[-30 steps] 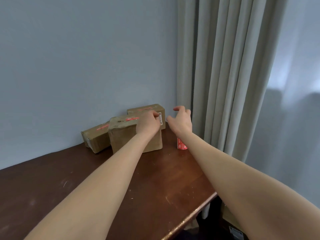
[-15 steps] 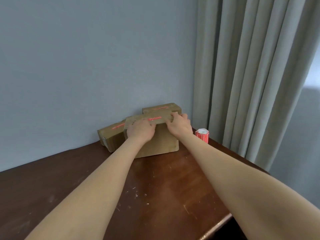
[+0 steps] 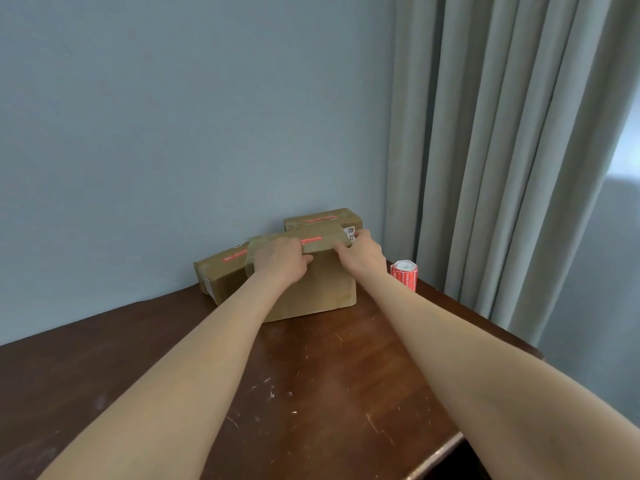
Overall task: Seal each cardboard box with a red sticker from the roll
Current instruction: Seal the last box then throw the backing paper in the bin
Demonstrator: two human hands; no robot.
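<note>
1. The front box (image 3: pixel 311 292) stands towards the far corner of the bench (image 3: pixel 311 393), with a red sticker (image 3: pixel 313 240) along its top.
2. The left hand (image 3: pixel 277 259) has its grip curled over the front box's top front edge. The right hand (image 3: pixel 362 254) clasps its top right corner.
3. The back box (image 3: pixel 322 218) sits behind it at the wall, and the left box (image 3: pixel 221 271) is partly hidden to its left.
4. The sticker roll (image 3: pixel 404 274) stands upright to its right, apart from it, near the bench's right edge.
5. Nearer than the front box, scratched bench top runs to the near edge, crossed only by the forearms.

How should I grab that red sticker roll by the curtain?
Probably wrap your fingers round the curved side of the sticker roll, coming from the front. It stands upright on its flat end, with the curtain close beside it and the front box to its left.
</note>
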